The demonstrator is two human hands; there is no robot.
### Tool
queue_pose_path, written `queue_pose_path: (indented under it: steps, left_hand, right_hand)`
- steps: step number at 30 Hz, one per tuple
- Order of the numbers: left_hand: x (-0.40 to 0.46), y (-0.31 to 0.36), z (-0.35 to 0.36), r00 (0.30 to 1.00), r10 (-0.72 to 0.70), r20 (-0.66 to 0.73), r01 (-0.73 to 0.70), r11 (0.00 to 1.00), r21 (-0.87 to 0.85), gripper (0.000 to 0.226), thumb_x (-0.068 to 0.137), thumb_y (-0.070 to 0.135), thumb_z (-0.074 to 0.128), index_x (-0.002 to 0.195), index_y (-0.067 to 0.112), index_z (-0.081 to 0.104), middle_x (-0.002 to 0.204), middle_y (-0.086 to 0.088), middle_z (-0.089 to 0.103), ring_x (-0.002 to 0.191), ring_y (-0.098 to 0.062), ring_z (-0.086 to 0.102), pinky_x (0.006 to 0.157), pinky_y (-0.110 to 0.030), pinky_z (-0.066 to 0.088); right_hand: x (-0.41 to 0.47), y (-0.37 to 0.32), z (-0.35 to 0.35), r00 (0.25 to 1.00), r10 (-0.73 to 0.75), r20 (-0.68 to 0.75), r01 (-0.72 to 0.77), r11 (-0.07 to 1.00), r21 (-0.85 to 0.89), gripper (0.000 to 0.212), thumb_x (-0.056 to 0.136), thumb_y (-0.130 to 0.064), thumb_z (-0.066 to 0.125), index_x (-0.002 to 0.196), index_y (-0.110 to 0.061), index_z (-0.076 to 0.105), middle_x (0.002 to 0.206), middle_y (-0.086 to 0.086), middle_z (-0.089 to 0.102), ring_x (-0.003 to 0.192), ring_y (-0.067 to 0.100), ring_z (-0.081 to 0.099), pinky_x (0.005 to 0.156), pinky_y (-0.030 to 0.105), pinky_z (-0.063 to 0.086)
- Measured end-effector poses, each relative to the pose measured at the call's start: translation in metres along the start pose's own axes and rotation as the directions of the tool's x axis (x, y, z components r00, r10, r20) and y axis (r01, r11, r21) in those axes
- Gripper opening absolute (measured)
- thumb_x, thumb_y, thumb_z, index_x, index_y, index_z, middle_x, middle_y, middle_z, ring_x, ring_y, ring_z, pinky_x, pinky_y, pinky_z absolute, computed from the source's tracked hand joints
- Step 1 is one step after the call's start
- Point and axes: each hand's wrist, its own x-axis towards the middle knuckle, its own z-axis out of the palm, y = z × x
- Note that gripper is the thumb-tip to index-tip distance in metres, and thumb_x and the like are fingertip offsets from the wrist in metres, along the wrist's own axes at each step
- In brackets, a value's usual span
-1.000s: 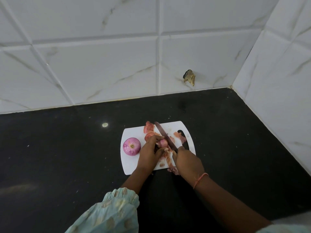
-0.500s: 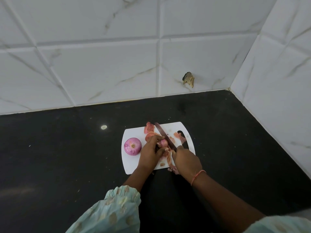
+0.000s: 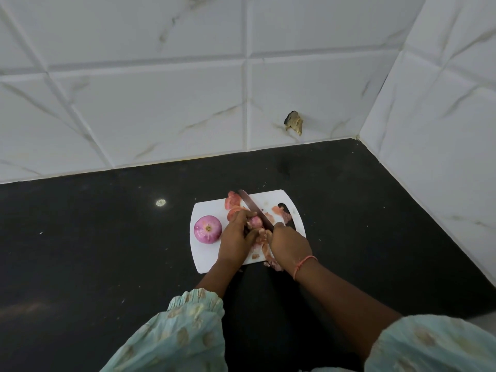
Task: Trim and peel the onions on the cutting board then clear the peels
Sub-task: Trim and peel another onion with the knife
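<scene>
A white cutting board (image 3: 206,257) lies on the black counter. On its left part sits a peeled purple onion (image 3: 207,229), cut end up. My left hand (image 3: 236,237) grips a second small onion (image 3: 255,222) at the board's middle. My right hand (image 3: 288,244) holds a knife (image 3: 255,208) by its hidden handle, the blade slanting up-left across that onion. Pinkish peels lie at the board's top (image 3: 233,202), by its handle slot (image 3: 280,212) and at its near edge (image 3: 271,263).
White marble-look tiles form the back wall and the right wall, meeting in a corner (image 3: 358,136). A chipped hole (image 3: 294,122) marks the back wall. The black counter (image 3: 94,251) stretches wide to the left and right of the board.
Both hands stay on the small onion and the knife; the blade has barely shifted. The view has tilted slightly.
</scene>
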Motion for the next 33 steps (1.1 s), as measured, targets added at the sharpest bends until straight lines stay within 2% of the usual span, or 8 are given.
queue_pose_path:
  steps: [5, 10, 14, 18, 23, 27, 33]
  left_hand:
    - [0.000, 0.001, 0.000, 1.000, 0.000, -0.009, 0.000, 1.000, -0.011, 0.035, 0.088, 0.011, 0.073, 0.112, 0.028, 0.056, 0.102, 0.007, 0.064, 0.089, -0.011, 0.064, 0.079, -0.033, 0.055]
    - [-0.001, 0.004, -0.001, 1.000, -0.006, 0.000, 0.006, 0.999, -0.034, 0.033, 0.088, 0.013, 0.073, 0.112, 0.028, 0.057, 0.106, 0.007, 0.063, 0.092, -0.013, 0.063, 0.079, -0.025, 0.050]
    - [0.000, 0.004, -0.002, 1.000, -0.007, 0.004, 0.007, 0.999, -0.049, 0.030, 0.089, 0.014, 0.072, 0.114, 0.024, 0.058, 0.111, 0.006, 0.063, 0.094, -0.015, 0.064, 0.079, -0.023, 0.049]
    - [-0.001, 0.004, -0.002, 1.000, -0.008, 0.001, 0.008, 0.999, -0.044, 0.030, 0.090, 0.013, 0.072, 0.114, 0.023, 0.057, 0.108, 0.009, 0.062, 0.094, -0.013, 0.064, 0.076, -0.014, 0.045]
    - [-0.002, 0.004, -0.003, 1.000, 0.007, -0.001, -0.007, 0.999, -0.040, 0.030, 0.090, 0.013, 0.072, 0.113, 0.025, 0.057, 0.109, 0.008, 0.063, 0.092, -0.009, 0.063, 0.075, -0.014, 0.045]
    - [-0.003, 0.003, -0.003, 1.000, 0.029, -0.004, -0.030, 0.999, -0.041, 0.030, 0.090, 0.012, 0.071, 0.112, 0.027, 0.057, 0.112, 0.009, 0.063, 0.094, -0.009, 0.064, 0.079, -0.021, 0.051]
    - [-0.006, 0.000, -0.002, 0.998, 0.063, -0.014, -0.063, 0.997, -0.043, 0.036, 0.088, 0.007, 0.071, 0.111, 0.029, 0.054, 0.114, 0.010, 0.061, 0.096, -0.007, 0.063, 0.081, -0.025, 0.054]
  right_hand:
    - [-0.007, -0.003, -0.001, 1.000, 0.022, -0.010, -0.022, 1.000, -0.007, 0.028, 0.102, -0.028, 0.036, 0.116, -0.007, 0.049, 0.108, 0.013, 0.066, 0.099, 0.032, 0.065, 0.071, 0.035, 0.040]
    - [-0.012, -0.007, -0.005, 1.000, -0.004, 0.002, 0.005, 0.999, -0.045, 0.028, 0.101, -0.024, 0.036, 0.119, -0.006, 0.047, 0.110, 0.013, 0.066, 0.101, 0.032, 0.065, 0.079, 0.040, 0.047]
    - [-0.012, -0.008, -0.006, 1.000, -0.012, -0.006, 0.012, 0.998, -0.058, 0.028, 0.100, -0.023, 0.038, 0.118, -0.004, 0.046, 0.108, 0.013, 0.066, 0.100, 0.031, 0.065, 0.073, 0.037, 0.043]
    - [-0.012, -0.008, -0.001, 1.000, 0.008, -0.013, -0.008, 0.999, -0.054, 0.027, 0.098, -0.025, 0.044, 0.117, -0.007, 0.045, 0.104, 0.012, 0.068, 0.096, 0.032, 0.067, 0.070, 0.035, 0.042]
    - [-0.011, -0.007, 0.002, 1.000, -0.007, -0.023, 0.005, 0.997, -0.073, 0.028, 0.098, -0.029, 0.046, 0.118, -0.009, 0.045, 0.100, 0.009, 0.069, 0.091, 0.029, 0.068, 0.068, 0.035, 0.043]
    - [-0.010, -0.006, 0.002, 0.999, -0.016, -0.030, 0.013, 0.996, -0.087, 0.024, 0.099, -0.026, 0.042, 0.117, -0.009, 0.045, 0.098, 0.009, 0.070, 0.091, 0.029, 0.068, 0.066, 0.033, 0.040]
    - [-0.010, -0.005, 0.001, 0.999, -0.043, -0.024, 0.041, 0.994, -0.100, 0.024, 0.099, -0.022, 0.038, 0.117, -0.008, 0.046, 0.103, 0.011, 0.069, 0.095, 0.032, 0.068, 0.069, 0.034, 0.041]
